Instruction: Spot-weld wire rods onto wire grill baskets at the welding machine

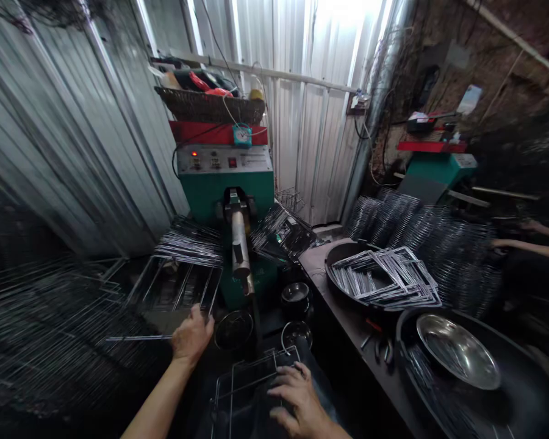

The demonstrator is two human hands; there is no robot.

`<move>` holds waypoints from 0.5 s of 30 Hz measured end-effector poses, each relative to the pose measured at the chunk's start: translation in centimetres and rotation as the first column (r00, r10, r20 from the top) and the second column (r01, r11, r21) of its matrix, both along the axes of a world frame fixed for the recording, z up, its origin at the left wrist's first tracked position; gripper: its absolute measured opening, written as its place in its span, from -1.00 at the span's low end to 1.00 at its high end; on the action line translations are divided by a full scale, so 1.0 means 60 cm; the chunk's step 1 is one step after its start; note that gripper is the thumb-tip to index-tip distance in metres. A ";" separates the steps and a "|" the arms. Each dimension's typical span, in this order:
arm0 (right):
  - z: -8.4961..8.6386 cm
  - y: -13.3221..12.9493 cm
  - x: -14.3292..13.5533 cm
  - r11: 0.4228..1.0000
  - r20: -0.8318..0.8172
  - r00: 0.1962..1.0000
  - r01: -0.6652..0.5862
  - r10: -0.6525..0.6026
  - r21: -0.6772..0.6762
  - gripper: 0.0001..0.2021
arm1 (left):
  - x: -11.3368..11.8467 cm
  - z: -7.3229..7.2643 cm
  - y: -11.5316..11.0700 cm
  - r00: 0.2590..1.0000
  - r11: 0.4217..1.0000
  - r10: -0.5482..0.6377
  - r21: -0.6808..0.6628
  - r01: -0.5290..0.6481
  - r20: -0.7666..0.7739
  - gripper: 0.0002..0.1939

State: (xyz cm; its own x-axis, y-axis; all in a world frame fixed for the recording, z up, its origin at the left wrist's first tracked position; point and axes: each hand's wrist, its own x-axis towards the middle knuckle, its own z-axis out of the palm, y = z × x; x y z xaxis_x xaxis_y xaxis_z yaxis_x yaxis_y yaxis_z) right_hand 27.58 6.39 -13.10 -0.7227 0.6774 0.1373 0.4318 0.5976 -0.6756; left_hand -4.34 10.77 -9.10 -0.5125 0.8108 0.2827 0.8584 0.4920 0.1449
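My left hand (193,334) is closed on the near corner of a rectangular wire frame (178,286) with several cross rods, left of the green machine. Low in the middle, my right hand (298,399) reaches over a second wire frame (247,384) at my lap. Its fingers are spread and lie at that frame's right side; whether they press on the wire I cannot tell. Ahead stands the green machine (226,177) with a lit red lamp and a metal arm (240,244) jutting toward me. More wire frames (187,244) are piled beside it.
Dark wire racks (50,329) are heaped at left. On the right bench, a black pan (343,250) holds bent wire frames (388,274); pliers (384,350) lie nearby. A larger pan (516,402) holds a steel bowl (457,350). Another person's arm (531,245) shows at far right.
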 end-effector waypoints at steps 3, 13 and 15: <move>0.016 -0.001 0.003 1.000 0.009 1.000 -0.029 0.029 -0.005 -0.67 | 0.001 0.009 0.002 1.000 1.000 0.027 -0.004 -0.027 -0.001 -0.43; -0.004 0.013 0.008 0.997 -0.006 0.997 -0.075 0.075 -0.015 -0.66 | 0.013 0.042 0.004 0.998 0.997 0.068 -0.031 -0.068 -0.014 -0.63; -0.007 0.016 0.008 0.996 -0.012 0.996 -0.084 0.084 -0.002 -0.66 | 0.019 0.052 0.003 0.997 0.997 0.074 -0.021 -0.073 0.005 -0.63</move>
